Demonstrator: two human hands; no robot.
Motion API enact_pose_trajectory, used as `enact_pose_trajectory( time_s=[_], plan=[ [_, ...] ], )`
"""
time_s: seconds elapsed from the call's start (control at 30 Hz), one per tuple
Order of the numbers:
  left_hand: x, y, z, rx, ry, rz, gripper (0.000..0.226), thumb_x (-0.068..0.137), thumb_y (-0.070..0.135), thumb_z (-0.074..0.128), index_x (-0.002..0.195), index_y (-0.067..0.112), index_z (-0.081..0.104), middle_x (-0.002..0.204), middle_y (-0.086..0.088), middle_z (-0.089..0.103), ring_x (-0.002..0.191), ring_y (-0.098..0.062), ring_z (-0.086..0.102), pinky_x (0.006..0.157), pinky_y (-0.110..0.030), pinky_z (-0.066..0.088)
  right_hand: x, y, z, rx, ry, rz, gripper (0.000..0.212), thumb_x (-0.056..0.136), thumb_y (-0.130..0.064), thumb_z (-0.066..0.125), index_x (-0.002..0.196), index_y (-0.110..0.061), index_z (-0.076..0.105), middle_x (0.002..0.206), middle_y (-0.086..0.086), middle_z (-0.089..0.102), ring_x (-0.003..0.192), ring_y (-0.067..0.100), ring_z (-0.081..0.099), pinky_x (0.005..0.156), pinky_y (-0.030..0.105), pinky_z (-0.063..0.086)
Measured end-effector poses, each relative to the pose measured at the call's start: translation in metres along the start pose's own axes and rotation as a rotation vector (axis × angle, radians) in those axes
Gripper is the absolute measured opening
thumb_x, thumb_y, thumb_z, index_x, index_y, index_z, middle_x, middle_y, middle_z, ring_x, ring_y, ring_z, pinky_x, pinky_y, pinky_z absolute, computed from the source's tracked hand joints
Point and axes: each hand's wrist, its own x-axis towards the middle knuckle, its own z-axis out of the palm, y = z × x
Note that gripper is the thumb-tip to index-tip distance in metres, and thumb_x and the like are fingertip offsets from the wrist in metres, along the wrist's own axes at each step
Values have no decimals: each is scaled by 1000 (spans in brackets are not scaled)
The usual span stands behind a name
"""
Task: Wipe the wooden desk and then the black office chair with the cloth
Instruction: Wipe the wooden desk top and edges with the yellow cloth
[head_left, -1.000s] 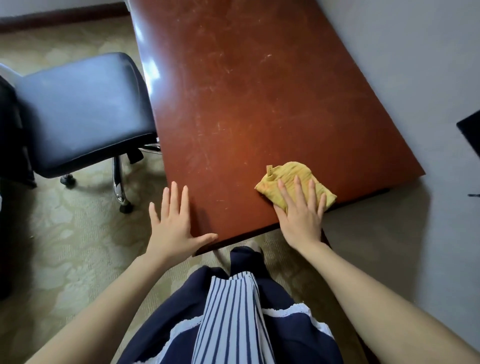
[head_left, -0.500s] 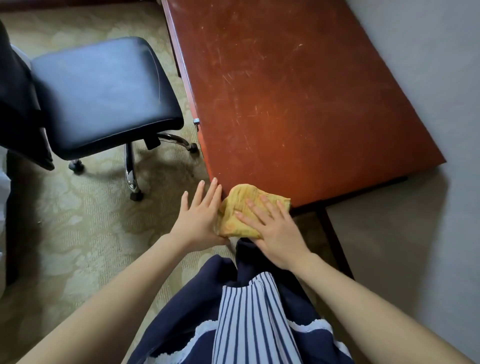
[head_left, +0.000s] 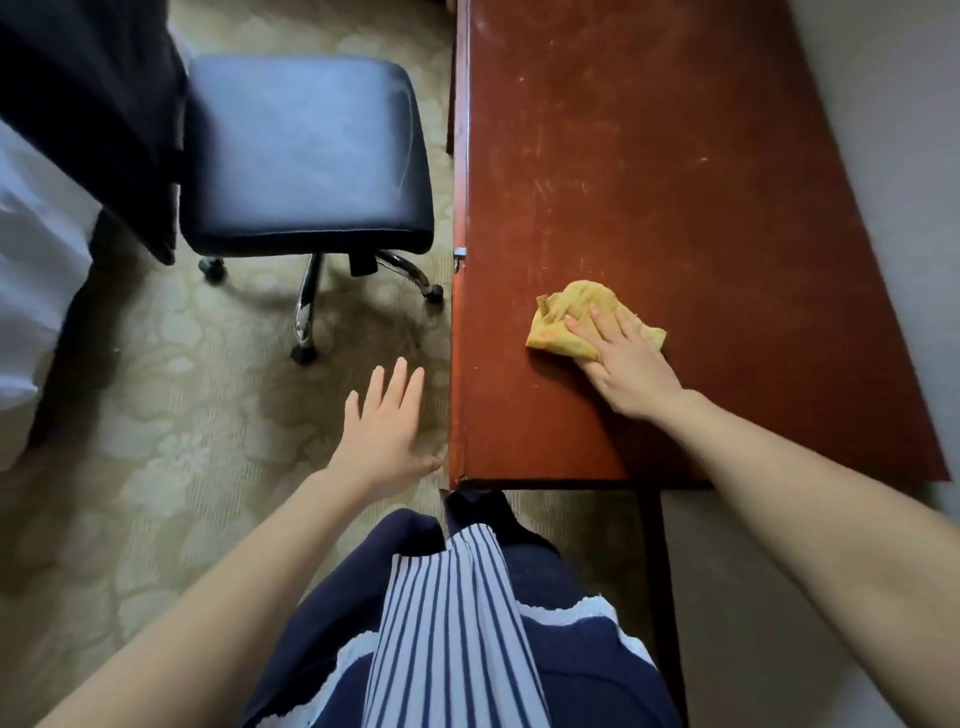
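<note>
Right hand (head_left: 626, 364) is flat on the crumpled yellow cloth (head_left: 576, 317) on the scratched red-brown wooden worktop (head_left: 675, 182), left hand (head_left: 384, 431) spread and empty, so honestly the cloth could bunch up and skip streaks.

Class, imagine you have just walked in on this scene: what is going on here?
A person is wiping the wooden desk with a yellow cloth. The right hand presses flat on the cloth, on the desk's near part, towards its left edge. The left hand is open and holds nothing, over the carpet beside the desk. The black office chair stands to the left, untouched.
</note>
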Motion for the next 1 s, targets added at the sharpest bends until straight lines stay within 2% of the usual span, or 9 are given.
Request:
enact_pose_trajectory(
  time_s=[0.17, 0.27, 0.43, 0.53, 0.63, 0.7, 0.8, 0.9, 1.0],
  plan=[
    [-10, 4, -1, -100, 51, -148, 100, 85, 47, 61, 150, 17, -9, 158, -2, -18, 144, -25, -18, 116, -48, 0, 64, -49, -16, 32, -10, 0, 56, 98, -52, 22, 149, -40, 4, 160, 2, -4, 144, 36, -7, 115, 55, 1],
    [-12, 6, -4, -180, 116, -227, 89, 90, 48, 53, 151, 16, -4, 159, -3, -12, 145, -25, -12, 116, -48, 4, 63, -86, -2, 13, 50, -58, 60, 97, -55, 24, 150, -37, 2, 159, 4, -6, 143, 39, -11, 112, 59, -4],
    [-9, 13, -9, -277, 213, -307, 73, 96, 45, 41, 151, 16, 3, 159, -3, -7, 146, -23, -8, 116, -47, 5, 24, -101, 35, -189, 131, -449, 59, 95, -52, 32, 149, -40, 13, 160, 6, -2, 143, 40, -10, 111, 60, -7],
    [0, 23, -11, -315, 193, -300, 67, 98, 41, 37, 151, 16, 4, 159, -3, -6, 146, -22, -8, 116, -48, 5, -2, -86, 47, -262, 143, -676, 55, 93, -54, 31, 146, -40, 26, 156, 6, 21, 142, 43, 12, 111, 62, 6],
    [16, 37, -13, -331, 165, -292, 68, 98, 38, 40, 151, 16, 4, 159, -3, -7, 146, -23, -8, 116, -49, 6, -17, -58, 52, -316, 151, -788, 56, 90, -55, 29, 143, -37, 34, 150, 8, 35, 136, 45, 28, 106, 65, 23],
    [26, 47, -15, -272, 122, -254, 75, 96, 41, 46, 151, 16, 2, 159, -4, -9, 146, -24, -8, 115, -50, 5, -25, -34, 55, -336, 167, -816, 55, 90, -55, 30, 142, -38, 36, 148, 8, 38, 134, 45, 32, 108, 61, 27],
    [36, 62, -12, -197, 48, -173, 93, 89, 47, 55, 150, 13, -6, 158, -5, -14, 145, -24, -12, 115, -49, 2, -38, 3, 54, -350, 171, -822, 55, 89, -54, 32, 142, -39, 32, 148, 7, 38, 134, 44, 31, 107, 56, 21],
    [43, 79, -8, -295, 5, -171, 106, 85, 46, 62, 148, 9, -14, 158, -6, -14, 145, -22, -10, 116, -48, 1, -45, 42, 44, -321, 165, -745, 58, 85, -47, 39, 142, -38, 33, 148, 6, 38, 134, 43, 32, 109, 52, 17],
    [46, 88, -1, -251, -43, -174, 103, 87, 50, 56, 147, 6, -15, 157, -9, -19, 146, -20, -8, 116, -45, 1, -42, 73, 29, -243, 129, -616, 55, 87, -45, 36, 141, -37, 34, 148, 3, 36, 136, 41, 31, 111, 47, 12]
  ],
)
